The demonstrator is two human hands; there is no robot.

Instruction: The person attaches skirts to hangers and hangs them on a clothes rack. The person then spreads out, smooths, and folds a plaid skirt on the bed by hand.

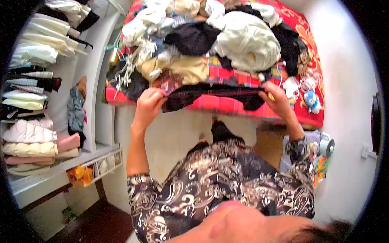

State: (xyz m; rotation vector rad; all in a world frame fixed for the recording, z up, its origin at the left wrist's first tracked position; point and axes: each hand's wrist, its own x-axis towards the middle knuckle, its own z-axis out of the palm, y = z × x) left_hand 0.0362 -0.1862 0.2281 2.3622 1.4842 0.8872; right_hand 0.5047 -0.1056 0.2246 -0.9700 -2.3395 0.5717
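A black garment (214,91) is stretched sideways between my two hands, at the near edge of the red plaid bed (214,105). My left hand (150,101) is closed on its left end, and my right hand (274,96) grips the right end. The cloth hangs down in folds just inside each hand. Behind it lie a tan garment (188,69), a black piece (192,38) and a large white garment (248,42), heaped with other clothes. White cords or straps (131,67) lie beyond my left hand.
Open shelving (101,77) at the left holds hanging clothes (36,48) and folded jackets (30,131). A small blue toy (311,101) sits at the bed's right corner. A cardboard box (269,146) and a pale green round-headed appliance (325,145) stand below the bed's right side.
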